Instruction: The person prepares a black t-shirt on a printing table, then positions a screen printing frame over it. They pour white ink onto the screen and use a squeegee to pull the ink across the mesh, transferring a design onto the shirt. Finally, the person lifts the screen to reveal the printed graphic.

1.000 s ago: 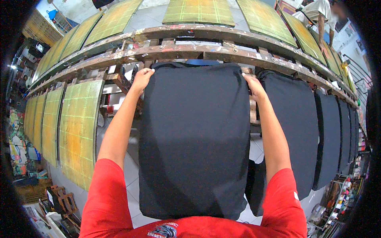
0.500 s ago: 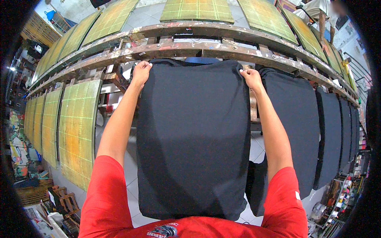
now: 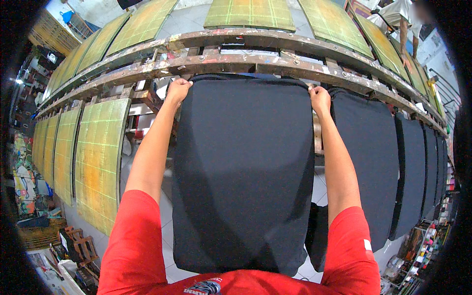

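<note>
A black T-shirt (image 3: 246, 167) lies stretched over a flat board in front of me, its near edge by my body. At its far left corner my left hand (image 3: 178, 90) pinches the cloth between thumb and fingers. My right hand (image 3: 320, 100) grips the far right corner in the same way. The far edge between the hands is pulled fairly straight, with bunched fabric along it. The board under the cloth is hidden.
Bare yellow-green boards with grid lines (image 3: 98, 162) stand in a row to the left; more lie beyond the paint-stained rails (image 3: 221, 66). Black cloth covers the boards to the right (image 3: 366, 157). At the far right a person's arms (image 3: 404, 42) reach over a board.
My right hand has moved a little to the right, drawing the shirt's far edge straighter and smoothing its right corner. Both hands keep their hold.
</note>
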A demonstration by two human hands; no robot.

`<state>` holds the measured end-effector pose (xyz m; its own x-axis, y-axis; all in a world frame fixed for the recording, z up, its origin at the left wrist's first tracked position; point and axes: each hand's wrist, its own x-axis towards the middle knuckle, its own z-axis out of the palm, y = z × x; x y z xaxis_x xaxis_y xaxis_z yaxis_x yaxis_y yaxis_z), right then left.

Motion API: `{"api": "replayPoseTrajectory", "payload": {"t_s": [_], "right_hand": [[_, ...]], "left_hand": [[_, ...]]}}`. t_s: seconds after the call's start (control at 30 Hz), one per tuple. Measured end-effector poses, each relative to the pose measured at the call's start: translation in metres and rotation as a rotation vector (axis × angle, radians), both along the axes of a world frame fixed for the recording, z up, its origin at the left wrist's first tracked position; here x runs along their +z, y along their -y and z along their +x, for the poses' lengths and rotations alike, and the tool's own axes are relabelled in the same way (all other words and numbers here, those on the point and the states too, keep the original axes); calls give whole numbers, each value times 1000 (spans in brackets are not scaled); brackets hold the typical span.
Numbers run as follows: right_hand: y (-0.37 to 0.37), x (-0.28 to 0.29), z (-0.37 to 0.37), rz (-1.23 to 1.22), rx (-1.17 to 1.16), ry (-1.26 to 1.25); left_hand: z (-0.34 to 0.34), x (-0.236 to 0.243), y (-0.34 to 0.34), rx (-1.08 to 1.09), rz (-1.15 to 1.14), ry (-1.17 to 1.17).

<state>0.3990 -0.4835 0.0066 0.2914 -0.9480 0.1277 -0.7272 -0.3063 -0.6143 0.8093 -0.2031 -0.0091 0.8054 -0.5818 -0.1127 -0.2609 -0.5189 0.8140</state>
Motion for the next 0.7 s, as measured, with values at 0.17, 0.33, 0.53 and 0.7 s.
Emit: {"api": "replayPoseTrajectory", "payload": {"t_s": [0.17,0.33,0.53,0.7], "right_hand": [[-2,-6,-14,52,108,12],[-47,0,-20,1026,-19,604],[-15,-71,-37,704,-21,795],[11,-83,-13,445,-48,638]], "left_hand": [[-41,20,-22,1,-262,-422],[-46,11,-53,-75,-349,-500],[-50,18,-33,-84,-377,-402],[-27,12,-29,27,-276,-330]]}}
